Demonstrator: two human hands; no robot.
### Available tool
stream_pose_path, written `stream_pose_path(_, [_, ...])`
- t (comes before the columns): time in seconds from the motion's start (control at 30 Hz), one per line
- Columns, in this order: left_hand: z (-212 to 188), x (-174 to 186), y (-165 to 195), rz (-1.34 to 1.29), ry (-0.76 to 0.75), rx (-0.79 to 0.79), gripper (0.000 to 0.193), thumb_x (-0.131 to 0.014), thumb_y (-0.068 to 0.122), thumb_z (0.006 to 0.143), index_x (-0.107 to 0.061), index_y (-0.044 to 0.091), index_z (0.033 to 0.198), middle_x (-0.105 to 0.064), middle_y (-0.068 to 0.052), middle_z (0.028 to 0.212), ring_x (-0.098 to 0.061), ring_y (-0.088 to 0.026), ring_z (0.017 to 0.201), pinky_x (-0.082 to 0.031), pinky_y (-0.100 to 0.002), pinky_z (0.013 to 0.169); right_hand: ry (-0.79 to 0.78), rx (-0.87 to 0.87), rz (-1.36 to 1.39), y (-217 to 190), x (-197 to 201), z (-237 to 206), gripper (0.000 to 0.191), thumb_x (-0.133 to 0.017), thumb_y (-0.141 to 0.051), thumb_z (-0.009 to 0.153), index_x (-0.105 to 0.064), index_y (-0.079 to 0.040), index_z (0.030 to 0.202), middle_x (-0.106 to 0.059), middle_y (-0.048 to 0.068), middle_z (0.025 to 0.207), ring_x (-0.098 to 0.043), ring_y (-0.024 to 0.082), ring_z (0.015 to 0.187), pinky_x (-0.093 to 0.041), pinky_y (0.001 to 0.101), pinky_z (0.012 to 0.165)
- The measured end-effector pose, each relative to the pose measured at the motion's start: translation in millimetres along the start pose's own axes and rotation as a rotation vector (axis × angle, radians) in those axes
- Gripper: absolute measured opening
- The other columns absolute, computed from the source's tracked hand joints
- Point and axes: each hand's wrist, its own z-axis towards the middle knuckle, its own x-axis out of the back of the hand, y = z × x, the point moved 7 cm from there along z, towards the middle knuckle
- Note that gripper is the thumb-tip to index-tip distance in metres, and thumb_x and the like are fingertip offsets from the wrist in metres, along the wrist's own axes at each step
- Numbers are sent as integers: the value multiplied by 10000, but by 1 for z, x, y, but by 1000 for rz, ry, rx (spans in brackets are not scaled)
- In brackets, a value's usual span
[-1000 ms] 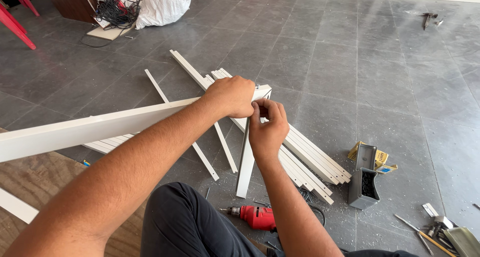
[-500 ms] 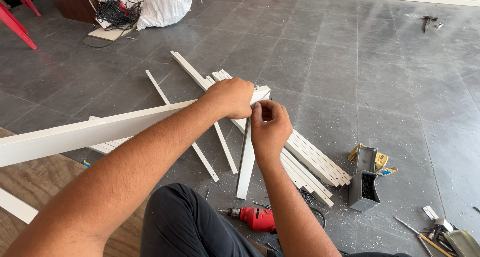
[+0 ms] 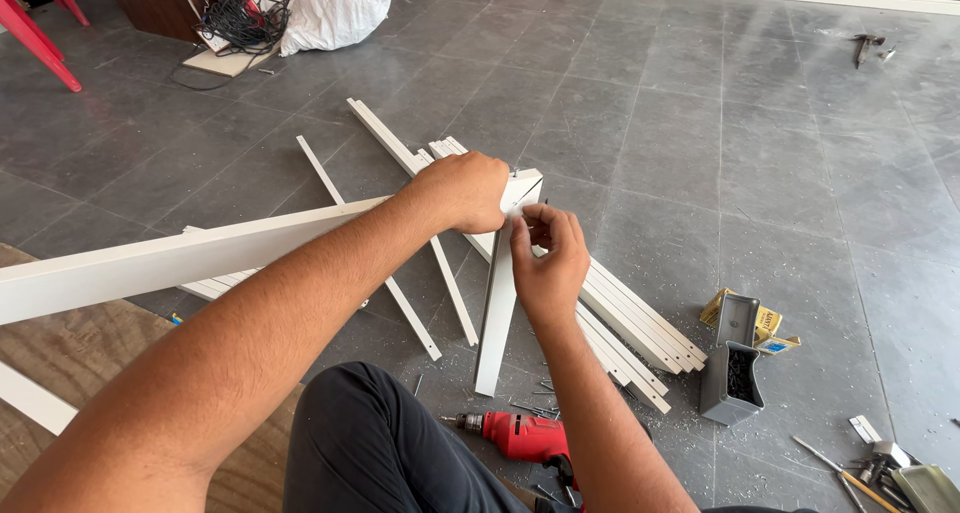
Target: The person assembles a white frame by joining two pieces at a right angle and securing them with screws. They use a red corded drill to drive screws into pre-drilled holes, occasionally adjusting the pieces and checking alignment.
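My left hand [image 3: 464, 190] grips the end of a long white profile [image 3: 170, 258] that runs off to the left edge. A second white profile [image 3: 498, 303] hangs down from that same end to the floor, forming a corner. My right hand [image 3: 548, 258] pinches at this corner joint with thumb and forefinger; what it holds between them is too small to make out. Both hands touch each other at the joint.
A stack of white profiles [image 3: 620, 318] lies on the grey tiled floor behind the joint. A red power drill [image 3: 520, 438] rests by my knee, with loose screws around it. A grey box of screws [image 3: 733, 368] and hand tools [image 3: 880, 468] sit at right. A white sack and cables [image 3: 300, 8] are far left.
The hands and the white corner joint stay nearly in place; my right fingers shift slightly at the joint.
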Motion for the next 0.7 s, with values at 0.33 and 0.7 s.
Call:
stream_pose_path(0.33, [0, 0, 7, 10, -3, -20, 129, -689, 101, 838, -722, 11, 925, -722, -157, 749, -736, -240, 690, -587, -407, 549, 47, 47, -337, -13, -4, 6, 101, -779, -148, 923, -706, -79, 932, -680, -3, 856, -625, 132, 695, -513, 306, 604])
stream_pose_path(0.7, [-7, 5, 0, -9, -2, 12, 327, -764, 225, 858, -694, 25, 1107, -745, -175, 939, -755, -287, 864, -605, -428, 700, -76, 253, -57, -9, 9, 11, 132, -752, -29, 892, -656, -37, 983, -674, 50, 1029, -707, 149, 838, -595, 297, 727])
